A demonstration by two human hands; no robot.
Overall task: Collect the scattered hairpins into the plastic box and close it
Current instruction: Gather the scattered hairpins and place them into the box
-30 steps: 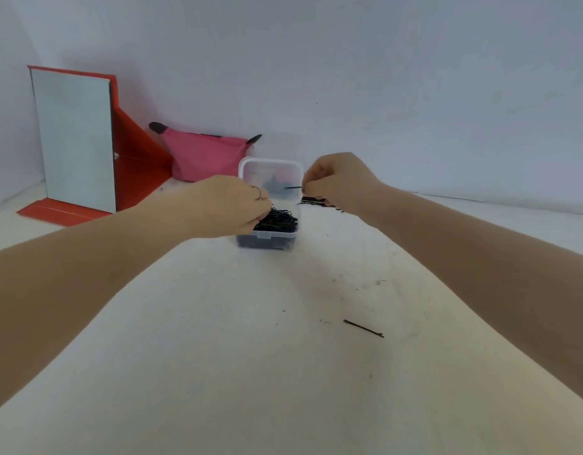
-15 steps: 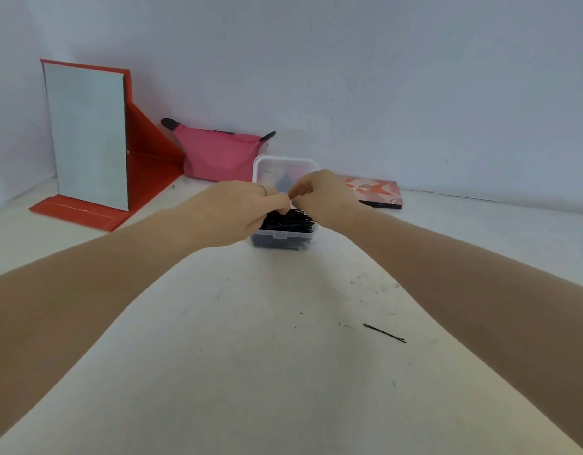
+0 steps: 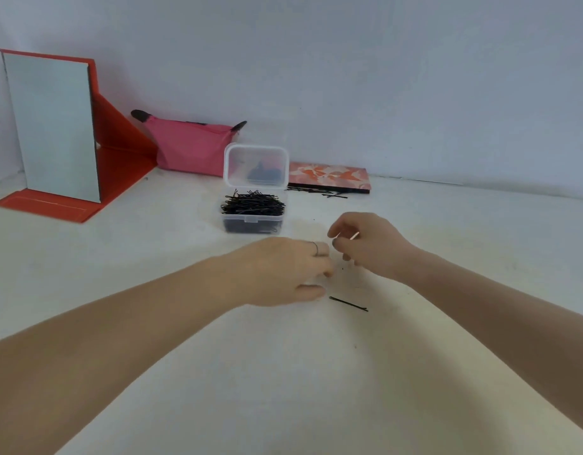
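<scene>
The clear plastic box (image 3: 252, 221) stands mid-table with its lid (image 3: 256, 152) upright and open, and a heap of black hairpins (image 3: 252, 205) rises above its rim. One loose hairpin (image 3: 348, 304) lies on the table nearer me. My left hand (image 3: 283, 272) hovers just left of that pin, fingers loosely bent downward, holding nothing. My right hand (image 3: 365, 246) hangs just above and behind the pin, fingers loosely curled, with nothing visible in it. Several more hairpins (image 3: 319, 192) lie to the right of the box.
A red folding mirror (image 3: 53, 133) stands at the back left. A pink pouch (image 3: 188, 146) lies behind the box. A flat floral case (image 3: 329, 177) rests against the back wall, right of the box.
Both hands have pulled back from over the box toward me and now sit around the single loose hairpin. The box and its pile are uncovered.
</scene>
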